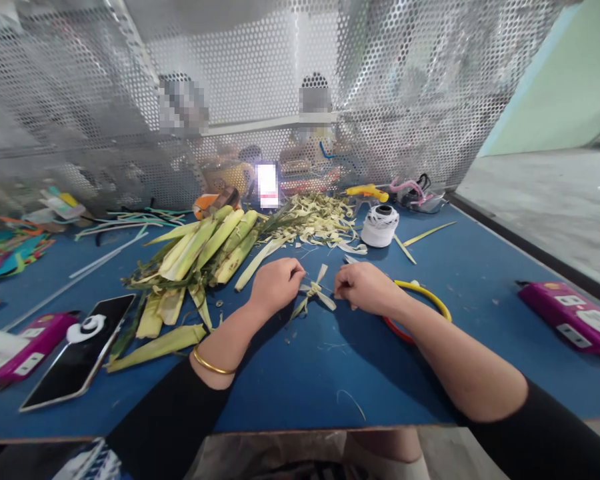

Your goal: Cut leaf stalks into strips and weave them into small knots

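Observation:
A small knotted piece of pale corn husk [316, 289], its ends spread out, lies between my hands just above or on the table. Fine white thread [326, 291] runs from it toward both hands. My left hand [279, 283] pinches one end of the thread, left of the husk. On the other side, my right hand [363, 285] is closed with fingertips together on the thread. Under or behind the right wrist are scissors with yellow and red handles [433, 296]; their metal tip shows beyond the knuckles. Whether that hand touches them cannot be told.
Corn husks [215, 247] are piled at left, with husk scraps [315, 220] behind. A white thread spool [380, 225], yellow glue gun [367, 192] and lit phone [267, 183] stand farther back. A dark phone [83, 353] and purple devices [573, 317] flank me. Perforated metal [260, 40] borders the table.

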### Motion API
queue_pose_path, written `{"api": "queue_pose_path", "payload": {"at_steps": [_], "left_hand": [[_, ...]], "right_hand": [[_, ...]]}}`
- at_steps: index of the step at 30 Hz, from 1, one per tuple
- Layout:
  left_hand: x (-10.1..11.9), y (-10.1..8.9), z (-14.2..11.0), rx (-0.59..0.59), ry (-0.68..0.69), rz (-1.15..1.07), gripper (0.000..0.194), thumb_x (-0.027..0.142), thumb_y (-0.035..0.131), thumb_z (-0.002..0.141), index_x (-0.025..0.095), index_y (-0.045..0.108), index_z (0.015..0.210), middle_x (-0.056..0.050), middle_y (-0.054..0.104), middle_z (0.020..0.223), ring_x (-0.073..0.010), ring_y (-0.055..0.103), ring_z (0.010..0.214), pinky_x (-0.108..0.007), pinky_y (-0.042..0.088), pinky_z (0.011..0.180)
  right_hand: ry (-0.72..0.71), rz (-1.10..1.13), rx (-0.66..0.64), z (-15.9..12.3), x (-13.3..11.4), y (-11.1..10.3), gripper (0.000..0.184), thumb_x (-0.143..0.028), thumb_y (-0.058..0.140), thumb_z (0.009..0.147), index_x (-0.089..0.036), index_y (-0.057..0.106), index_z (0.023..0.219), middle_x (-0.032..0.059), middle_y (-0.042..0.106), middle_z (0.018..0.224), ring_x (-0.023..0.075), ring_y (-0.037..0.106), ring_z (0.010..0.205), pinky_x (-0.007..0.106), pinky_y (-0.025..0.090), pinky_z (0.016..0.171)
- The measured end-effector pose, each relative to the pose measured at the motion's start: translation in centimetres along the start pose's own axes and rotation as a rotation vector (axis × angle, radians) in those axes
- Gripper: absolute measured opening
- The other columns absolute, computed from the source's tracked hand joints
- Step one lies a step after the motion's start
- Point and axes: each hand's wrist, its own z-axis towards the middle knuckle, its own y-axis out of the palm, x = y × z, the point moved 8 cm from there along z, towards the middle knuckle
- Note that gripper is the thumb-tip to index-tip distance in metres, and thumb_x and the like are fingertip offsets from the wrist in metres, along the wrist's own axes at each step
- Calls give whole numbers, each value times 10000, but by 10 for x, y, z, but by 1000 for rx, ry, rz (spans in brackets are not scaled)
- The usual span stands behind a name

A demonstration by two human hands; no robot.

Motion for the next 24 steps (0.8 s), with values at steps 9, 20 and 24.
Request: {"api": "queue_pose_path", "payload": {"at_steps": [9, 20, 24], "left_hand": [[-8, 8, 0, -49, -86, 109, 185, 221, 445, 856, 203, 607, 766, -48, 691, 887, -201, 616, 834, -283, 396, 667], [-11, 10, 1, -27, -109, 69, 192, 270, 468, 844, 204, 616, 739, -51, 686, 833, -203, 613, 806, -289, 376, 651], [-13, 12, 1, -1, -116, 16, 165, 239, 486, 813, 205, 620, 723, -42, 683, 805, -194, 606, 773, -286, 365, 640]], "right_hand": [[-104, -2, 71, -1, -10, -4, 169, -85, 564, 767, -194, 651, 672, 9, 609, 724, 135, 546, 684, 239, 379, 640], [-74, 218, 192, 0, -13, -3, 121, -156, 614, 781, -187, 626, 665, -3, 565, 732, 121, 518, 646, 250, 386, 618], [-182, 321, 248, -2, -20, -6, 154, -203, 588, 799, -193, 581, 646, 33, 627, 837, 149, 581, 757, 274, 433, 686]]}}
